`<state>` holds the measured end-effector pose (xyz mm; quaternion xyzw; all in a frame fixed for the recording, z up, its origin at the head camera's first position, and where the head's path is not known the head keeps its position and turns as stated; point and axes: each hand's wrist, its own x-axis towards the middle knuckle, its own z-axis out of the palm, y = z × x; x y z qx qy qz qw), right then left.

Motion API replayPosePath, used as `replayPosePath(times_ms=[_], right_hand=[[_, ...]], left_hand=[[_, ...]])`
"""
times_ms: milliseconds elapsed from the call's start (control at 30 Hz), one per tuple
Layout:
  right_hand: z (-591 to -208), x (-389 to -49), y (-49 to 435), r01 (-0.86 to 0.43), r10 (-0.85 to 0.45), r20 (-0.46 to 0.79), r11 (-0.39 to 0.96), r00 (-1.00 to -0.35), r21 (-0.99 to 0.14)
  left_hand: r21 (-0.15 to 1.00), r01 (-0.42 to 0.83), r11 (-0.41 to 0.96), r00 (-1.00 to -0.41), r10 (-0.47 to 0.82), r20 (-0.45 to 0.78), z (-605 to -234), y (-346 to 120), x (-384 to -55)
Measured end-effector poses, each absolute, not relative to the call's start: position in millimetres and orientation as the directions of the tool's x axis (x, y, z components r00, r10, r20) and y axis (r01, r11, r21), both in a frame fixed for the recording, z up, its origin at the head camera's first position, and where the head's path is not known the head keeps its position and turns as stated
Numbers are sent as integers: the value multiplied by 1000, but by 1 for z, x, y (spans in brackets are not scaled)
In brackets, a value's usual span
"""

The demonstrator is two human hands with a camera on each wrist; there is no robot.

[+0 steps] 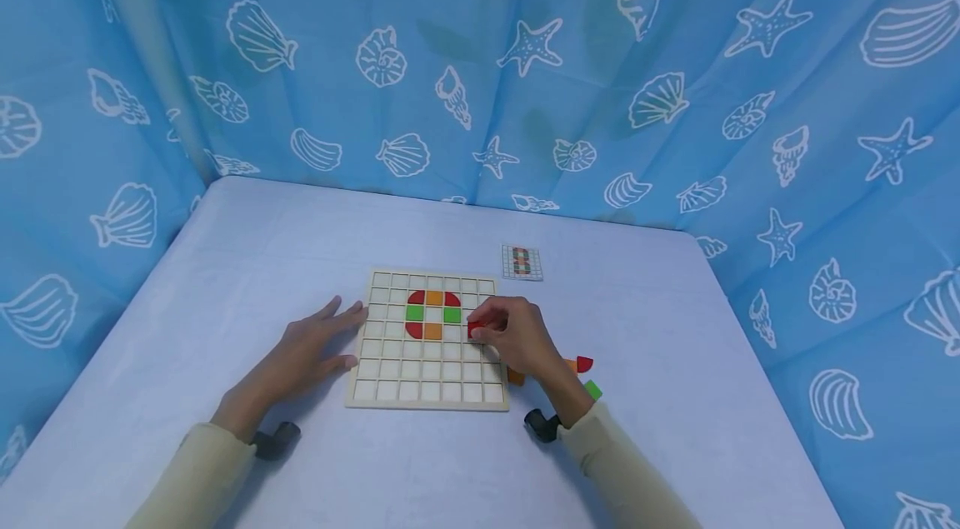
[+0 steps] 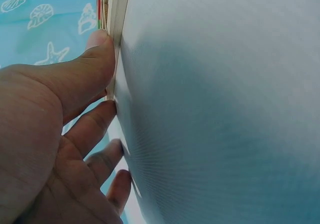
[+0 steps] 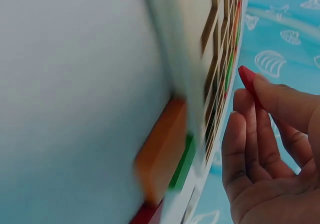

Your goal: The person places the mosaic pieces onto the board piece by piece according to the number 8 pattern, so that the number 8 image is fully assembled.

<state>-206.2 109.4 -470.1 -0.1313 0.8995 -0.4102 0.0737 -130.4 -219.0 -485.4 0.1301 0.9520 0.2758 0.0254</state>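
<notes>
A wooden grid board [image 1: 420,406] lies on the table, its upper middle cells filled with red rounded-corner pieces, orange squares [image 1: 432,331] and green squares [image 1: 452,315] around a bare cell. Above the board's right part, my right hand [image 1: 517,335] pinches a red piece [image 3: 248,79] between thumb and fingertips. The other fingers of that hand are loosely bent in the right wrist view. My left hand [image 1: 303,350] is at the board's left edge with fingers spread; its thumb and fingertips rest against the side of the frame in the left wrist view.
Loose pieces lie right of the board, partly under my right forearm: an orange block [image 3: 162,151], a green one [image 1: 593,390] and a red one [image 1: 584,364]. A small pattern card [image 1: 522,262] is beyond the board's top right corner. A blue shell-print curtain [image 1: 465,54] surrounds the table.
</notes>
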Motion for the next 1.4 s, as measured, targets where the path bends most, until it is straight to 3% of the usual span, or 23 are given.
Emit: replayPosePath(times_ms=[967,1400], right_hand=[[-467,-207,68,-172,-291,-70,723,-954,-669],[-461,-208,89,-107,-275,-108,660,-955,-743]], left_hand=[[534,249,808,-962,270,40,-486,-220,-130],[531,228,817,-965,261,13,-482,-219,-129]])
